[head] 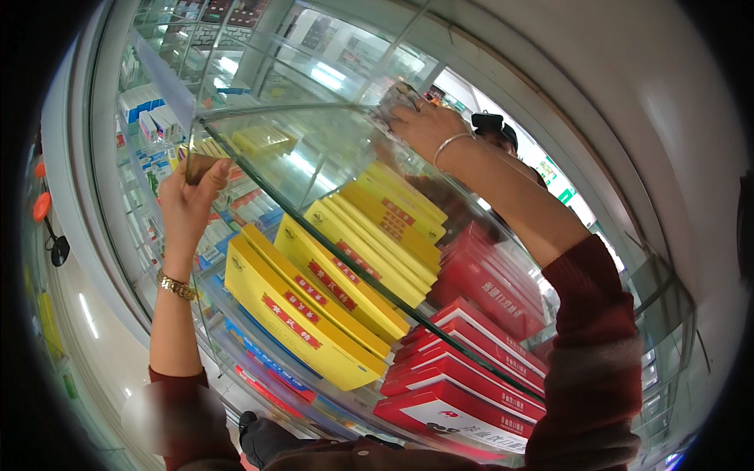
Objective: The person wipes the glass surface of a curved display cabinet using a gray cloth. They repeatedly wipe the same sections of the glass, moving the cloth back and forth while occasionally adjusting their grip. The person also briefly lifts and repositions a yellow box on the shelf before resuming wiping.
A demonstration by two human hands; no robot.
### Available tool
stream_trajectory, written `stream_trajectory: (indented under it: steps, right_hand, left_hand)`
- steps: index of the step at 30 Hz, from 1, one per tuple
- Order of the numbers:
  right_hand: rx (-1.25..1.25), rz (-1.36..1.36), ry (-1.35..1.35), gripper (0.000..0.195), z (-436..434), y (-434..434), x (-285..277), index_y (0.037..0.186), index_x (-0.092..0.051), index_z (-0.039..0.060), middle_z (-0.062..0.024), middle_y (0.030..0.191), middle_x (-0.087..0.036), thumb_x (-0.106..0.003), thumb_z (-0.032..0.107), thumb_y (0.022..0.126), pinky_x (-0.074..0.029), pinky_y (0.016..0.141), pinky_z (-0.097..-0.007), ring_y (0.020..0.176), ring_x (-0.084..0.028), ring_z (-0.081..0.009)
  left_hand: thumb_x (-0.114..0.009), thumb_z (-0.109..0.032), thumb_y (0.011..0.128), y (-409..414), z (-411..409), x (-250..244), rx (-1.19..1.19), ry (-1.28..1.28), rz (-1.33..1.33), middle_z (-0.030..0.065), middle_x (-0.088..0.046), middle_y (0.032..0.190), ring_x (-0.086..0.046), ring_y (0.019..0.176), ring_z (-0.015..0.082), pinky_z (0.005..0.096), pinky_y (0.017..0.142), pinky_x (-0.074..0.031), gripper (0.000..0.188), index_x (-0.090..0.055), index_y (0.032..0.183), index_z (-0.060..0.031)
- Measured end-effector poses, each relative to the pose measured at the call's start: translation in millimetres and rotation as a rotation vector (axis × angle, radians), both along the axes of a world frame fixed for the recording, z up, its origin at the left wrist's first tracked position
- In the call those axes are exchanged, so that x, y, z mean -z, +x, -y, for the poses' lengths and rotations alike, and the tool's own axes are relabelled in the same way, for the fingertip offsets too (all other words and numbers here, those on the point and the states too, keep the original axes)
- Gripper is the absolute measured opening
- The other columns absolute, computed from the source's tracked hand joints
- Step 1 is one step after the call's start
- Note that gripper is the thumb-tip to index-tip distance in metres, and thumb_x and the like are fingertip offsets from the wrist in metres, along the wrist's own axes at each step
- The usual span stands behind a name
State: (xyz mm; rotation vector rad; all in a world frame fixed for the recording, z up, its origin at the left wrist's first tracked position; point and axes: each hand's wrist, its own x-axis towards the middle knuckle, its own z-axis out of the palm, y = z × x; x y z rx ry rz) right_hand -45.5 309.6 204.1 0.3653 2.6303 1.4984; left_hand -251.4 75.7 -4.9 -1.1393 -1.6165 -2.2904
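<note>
My right hand (429,132) presses a crumpled patterned cloth (397,103) onto the far part of a glass shelf (283,132) in a display cabinet. On the left, my left hand (191,191) grips the edge of an upright glass pane near the shelf's corner, thumb raised. Beneath the shelf's dark green edge, several yellow boxes (294,318) lean in a row. Beside them, red boxes (456,406) stand stacked, with white panels and writing. A bracelet is on the right wrist and a gold-coloured watch on the left.
Small medicine boxes (156,120) fill glass shelves at the left. Blue and red boxes (268,362) lie on a lower level. Behind the glass, a person in a dark cap (500,132) is close to my right forearm. The white cabinet frame (595,126) curves along the right.
</note>
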Motion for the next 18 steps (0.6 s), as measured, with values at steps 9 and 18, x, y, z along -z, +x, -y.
stream_trajectory:
  steps: [9, 18]
  right_hand:
    - [-0.001, -0.414, 0.157, 0.049, 24.9, 156.0, -53.9, 0.125, -0.058, 0.0214, 0.0054, 0.134, -0.052, -0.059, 0.008, 0.078, -0.053, 0.086, -0.0399, 0.110, -0.054, -0.0301]
    - [0.279, -0.549, 0.289, 0.054, 79.3, 457.2, -45.3, 0.127, -0.058, 0.0129, -0.0072, 0.138, -0.048, -0.058, -0.004, 0.075, -0.049, 0.094, -0.0417, 0.110, -0.054, -0.0366]
  left_hand:
    - [-0.069, -0.027, 0.092, -23.0, 2.0, 12.5, 0.039, -0.016, 0.045, 0.0002, -0.065, 0.080, -0.060, 0.070, 0.0067, 0.0212, 0.060, -0.045, 0.028, -0.065, 0.097, 0.0000]
    - [-0.062, -0.027, 0.097, -39.7, -8.5, 27.0, 0.053, -0.071, -0.024, 0.0012, -0.068, 0.095, -0.062, 0.082, 0.0062, 0.0206, 0.066, -0.048, 0.028, -0.066, 0.108, -0.0022]
